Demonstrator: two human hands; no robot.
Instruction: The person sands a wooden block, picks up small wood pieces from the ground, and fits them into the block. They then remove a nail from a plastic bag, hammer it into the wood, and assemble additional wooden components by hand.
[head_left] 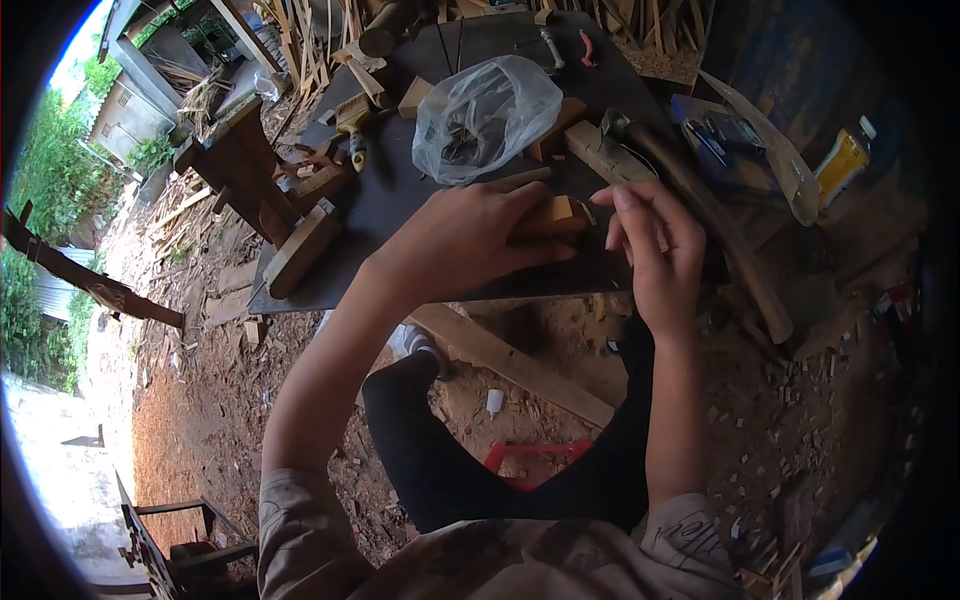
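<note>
My left hand [455, 240] reaches over the near part of the dark table, its fingers and thumb closed around a small yellowish wooden block [560, 214]. The block's end pokes out toward my right hand [660, 240]. That hand is raised just right of the block, with fingers curled and the thumb pressed against the index finger. Whatever it pinches, if anything, is too small to make out. Just beyond my hands lies a clear plastic bag [480, 115] with something dark inside.
An axe or adze with a long wooden handle [715, 215] lies along the table's right side. A yellow-handled tool [355, 135] and wood pieces [300, 250] sit to the left. At right are a blue-edged box [730, 140] and a yellow bottle [845, 165]. A plank [515, 365] lies below.
</note>
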